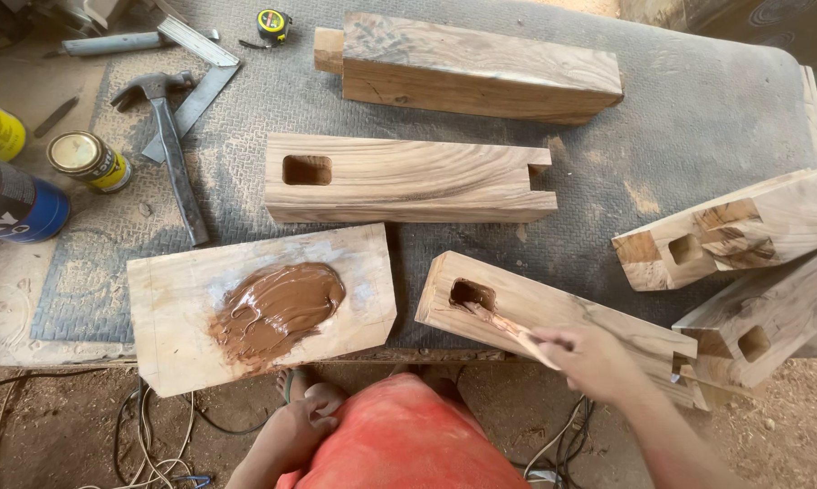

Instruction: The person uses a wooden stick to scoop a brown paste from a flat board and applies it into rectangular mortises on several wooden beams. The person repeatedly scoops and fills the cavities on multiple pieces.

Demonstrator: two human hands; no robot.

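The right hand (594, 358) grips a thin stick (508, 328), its tip pointing up-left into the mortise of a wood block (553, 312) lying slantwise on the counter (698, 118). The left hand (295, 433) rests loosely curled, empty, on the knee.

right hand (594, 358) extended forward, fingers pinched closed; left hand (291, 435) low, loosely curled by the knee
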